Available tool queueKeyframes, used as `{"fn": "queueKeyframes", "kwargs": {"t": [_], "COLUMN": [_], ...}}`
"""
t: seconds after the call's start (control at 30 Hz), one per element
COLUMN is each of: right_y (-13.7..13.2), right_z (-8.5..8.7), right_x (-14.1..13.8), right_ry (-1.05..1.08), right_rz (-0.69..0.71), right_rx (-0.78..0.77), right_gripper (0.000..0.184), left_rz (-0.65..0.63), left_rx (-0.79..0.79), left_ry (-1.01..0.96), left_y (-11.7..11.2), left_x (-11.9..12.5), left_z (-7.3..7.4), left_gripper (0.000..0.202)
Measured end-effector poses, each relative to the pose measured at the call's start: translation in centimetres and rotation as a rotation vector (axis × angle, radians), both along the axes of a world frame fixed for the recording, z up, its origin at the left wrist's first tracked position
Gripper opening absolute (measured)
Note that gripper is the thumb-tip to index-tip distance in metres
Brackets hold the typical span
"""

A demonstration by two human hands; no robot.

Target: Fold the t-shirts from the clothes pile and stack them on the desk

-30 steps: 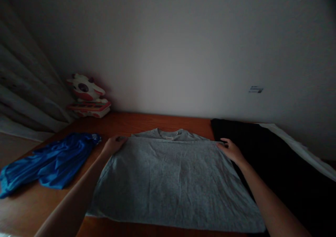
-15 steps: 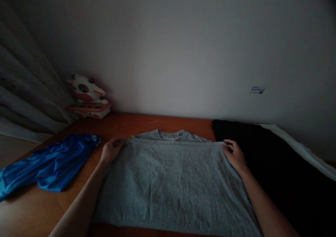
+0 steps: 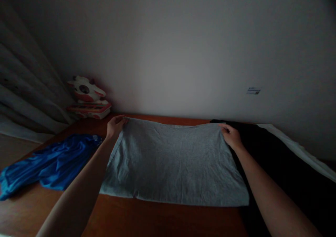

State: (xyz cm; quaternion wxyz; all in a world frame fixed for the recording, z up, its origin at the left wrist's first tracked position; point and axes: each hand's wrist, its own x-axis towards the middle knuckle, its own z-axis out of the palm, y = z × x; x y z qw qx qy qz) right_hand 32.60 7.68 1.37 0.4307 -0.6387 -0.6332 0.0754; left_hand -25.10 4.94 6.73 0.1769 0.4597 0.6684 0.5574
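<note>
A grey T-shirt (image 3: 175, 163) spans the middle of the wooden table, doubled over, its far edge lifted and sagging a little between my hands. At its far left corner my left hand (image 3: 116, 126) is closed, pinching the cloth. My right hand (image 3: 230, 136) grips the far right corner between thumb and fingers. The shirt's collar is hidden behind the raised cloth. The near edge of the shirt lies on the table with a small wrinkle toward its left.
Crumpled blue clothing (image 3: 60, 160) lies at the left on the table (image 3: 162, 219). A black cloth (image 3: 286, 170) covers the right side, with white cloth (image 3: 296, 142) beyond it. A cow-shaped toy keyboard (image 3: 89, 99) stands back left by the curtain (image 3: 23, 90). A wall (image 3: 178, 48) closes the back.
Both hands have moved away from me toward the wall, carrying the shirt's edge over the collar. The near edge has slid forward, baring more of the table in front.
</note>
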Motion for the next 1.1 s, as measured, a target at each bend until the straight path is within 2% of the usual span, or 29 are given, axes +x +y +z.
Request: {"fn": "queueKeyframes", "kwargs": {"t": [0.1, 0.17, 0.2, 0.27, 0.33, 0.4, 0.5, 0.57, 0.63, 0.7, 0.8, 0.87, 0.93, 1.0, 1.1], "right_y": [-0.2, -1.6, -2.7, -5.3, -8.0, -10.1, -11.6, -11.9, -12.4, -13.9, -18.0, -20.9, -23.2, -24.3, -24.4], "right_z": [-1.0, -2.1, -2.7, -4.0, -5.1, -6.1, -6.9, -6.8, -5.9, -4.5, -2.0, -1.0, -0.8, -1.3, -2.4], "right_x": [-1.6, -3.9, -5.3, -8.2, -10.7, -11.8, -11.3, -10.3, -9.5, -8.6, -6.4, -4.3, -1.9, 0.3, 2.5], "right_ry": [-0.084, -0.135, -0.162, -0.264, -0.358, -0.423, -0.469, -0.451, -0.409, -0.368, -0.357, -0.401, -0.482, -0.551, -0.632], "right_rz": [0.038, 0.095, 0.13, 0.21, 0.237, 0.237, 0.189, 0.165, 0.191, 0.284, 0.495, 0.589, 0.614, 0.583, 0.52], "right_rx": [-0.064, -0.091, -0.098, -0.1, -0.078, -0.072, -0.103, -0.11, -0.089, -0.08, -0.148, -0.215, -0.218, -0.159, -0.011], "right_gripper": [0.034, 0.033, 0.034, 0.04, 0.048, 0.054, 0.056, 0.055, 0.055, 0.052, 0.038, 0.035, 0.045, 0.049, 0.038], "left_rz": [-0.029, -0.131, -0.197, -0.363, -0.407, -0.439, -0.499, -0.538, -0.603, -0.676, -0.622, -0.558, -0.501, -0.46, -0.454], "left_rx": [-0.063, -0.071, -0.072, -0.079, -0.127, -0.148, -0.147, -0.135, -0.103, -0.056, 0.026, 0.064, 0.074, 0.072, 0.089], "left_ry": [0.152, 0.24, 0.303, 0.631, 0.844, 0.947, 0.973, 0.965, 0.964, 0.989, 1.042, 1.058, 1.064, 1.074, 1.081], "left_y": [0.1, -1.3, -2.5, -5.4, -8.6, -11.2, -13.8, -15.1, -16.9, -19.4, -23.5, -25.4, -26.2, -26.0, -24.7], "left_x": [2.5, 5.3, 6.9, 10.4, 13.1, 14.0, 11.5, 8.2, 4.6, 1.4, -1.9, -3.1, -3.5, -3.2, -2.3], "left_z": [-0.7, -2.0, -2.9, -4.9, -6.9, -8.4, -8.9, -8.0, -6.6, -5.4, -4.7, -5.0, -5.5, -5.9, -5.9], "left_gripper": [0.037, 0.036, 0.035, 0.038, 0.045, 0.05, 0.053, 0.053, 0.045, 0.037, 0.036, 0.033, 0.028, 0.025, 0.022]}}
